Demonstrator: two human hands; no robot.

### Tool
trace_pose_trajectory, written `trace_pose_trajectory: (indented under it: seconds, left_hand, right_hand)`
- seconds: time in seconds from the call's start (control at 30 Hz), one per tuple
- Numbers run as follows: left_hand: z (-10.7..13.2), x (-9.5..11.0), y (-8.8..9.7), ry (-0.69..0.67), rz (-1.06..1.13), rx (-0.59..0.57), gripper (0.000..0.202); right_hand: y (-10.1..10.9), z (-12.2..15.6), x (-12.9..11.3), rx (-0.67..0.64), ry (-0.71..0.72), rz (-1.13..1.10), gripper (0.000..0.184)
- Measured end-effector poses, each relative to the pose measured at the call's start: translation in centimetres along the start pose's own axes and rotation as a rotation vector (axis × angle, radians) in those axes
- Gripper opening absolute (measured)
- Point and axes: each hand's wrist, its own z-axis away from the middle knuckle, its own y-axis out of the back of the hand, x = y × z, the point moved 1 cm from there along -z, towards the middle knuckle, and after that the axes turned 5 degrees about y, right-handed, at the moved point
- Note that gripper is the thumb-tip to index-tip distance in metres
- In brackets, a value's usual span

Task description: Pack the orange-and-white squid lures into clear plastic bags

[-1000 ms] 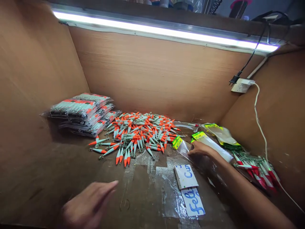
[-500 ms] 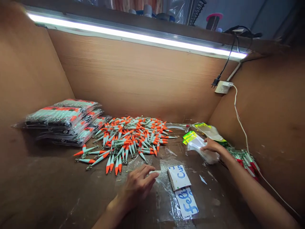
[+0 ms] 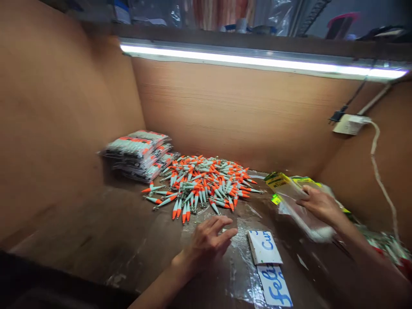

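Slantwise, right hand (image 3: 320, 205) holds clear bag (image 3: 300, 218), yellow header (image 3: 277, 180) pointing far-left.

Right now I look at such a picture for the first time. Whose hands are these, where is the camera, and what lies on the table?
There is no machine here. A person wears a camera on the head, so the picture looks forward and down at that person's own bare hands. The left hand is open over the brown table, close to a heap of orange and pale green fishing lures. The right hand grips a clear bag with a yellow top. Left of the heap lies a stack of filled packs. Two white cards with blue writing lie near the front. A lamp shines above.
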Motion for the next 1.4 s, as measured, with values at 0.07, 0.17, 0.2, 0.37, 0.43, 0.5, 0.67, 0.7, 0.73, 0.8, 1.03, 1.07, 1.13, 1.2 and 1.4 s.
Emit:
trace_pose_trajectory:
  seconds: [0.07, 0.17, 0.2, 0.37, 0.43, 0.5, 0.67, 0.7, 0.73, 0.8, 1.03, 1.07, 1.13, 1.2, 1.4]
  left_hand:
    - [0.5, 1.7, 1.1, -0.014, -0.036, 0.105, 0.041]
    - [2.4, 4.0, 2.4, -0.032, -0.103, 0.294, 0.040]
    - [3.4, 4.4, 2.7, -0.021, -0.111, 0.348, 0.038]
    - [9.9, 2.8, 3.8, 0.287, -0.194, 0.266, 0.027]
    - [12.7, 1.1, 4.2, 0.457, -0.307, 0.066, 0.040]
    - [14.7, -0.3, 4.6, 0.504, -0.361, -0.038, 0.055]
    - [14.9, -2.6, 4.3, 0.594, -0.336, -0.085, 0.049]
    - [14.5, -2.9, 4.1, 0.607, -0.329, -0.085, 0.044]
    - [14.1, -3.2, 3.9, 0.616, -0.322, -0.088, 0.040]
    - [13.5, -3.7, 3.6, 0.626, -0.316, -0.100, 0.036]
    - [12.4, -2.4, 3.6, 0.577, -0.307, -0.085, 0.052]
    - [11.9, -1.9, 3.6, 0.546, -0.290, -0.088, 0.055]
    - [10.6, -1.0, 3.6, 0.467, -0.239, -0.115, 0.055]
    - [9.0, -0.1, 3.3, 0.374, -0.165, -0.174, 0.049]
    - [3.8, 1.5, 0.7, 0.019, -0.037, -0.325, 0.034]
  right_hand:
    - [0.6, 0.6, -5.3, -0.153, 0.161, -0.356, 0.030]
    - [-2.3, 2.5, -15.9, -0.607, 0.448, -0.872, 0.046]
    - [-4.1, 3.2, -19.4, -0.728, 0.518, -0.922, 0.048]
    - [-13.0, 4.8, -31.7, -0.609, 0.824, -0.407, 0.036]
    - [-13.8, 3.8, -33.5, -0.341, 0.859, -0.164, 0.034]
    - [-13.2, 1.7, -34.2, -0.170, 0.843, -0.022, 0.026]
    - [-12.4, -3.3, -35.0, -0.052, 0.794, 0.150, 0.018]
    - [-12.7, -3.7, -35.2, -0.045, 0.795, 0.176, 0.017]
    - [-13.0, -3.8, -35.4, -0.035, 0.799, 0.197, 0.017]
    - [-13.6, -3.7, -35.7, -0.010, 0.811, 0.229, 0.019]
    - [-14.2, -4.0, -35.6, 0.033, 0.829, 0.253, 0.018]
    - [-14.2, -4.2, -35.5, 0.033, 0.823, 0.246, 0.018]
    - [-14.4, -4.5, -35.4, 0.031, 0.819, 0.225, 0.018]
    - [-14.6, -4.6, -35.3, 0.028, 0.825, 0.194, 0.018]
    - [-15.2, -4.2, -35.7, 0.011, 0.833, -0.002, 0.019]
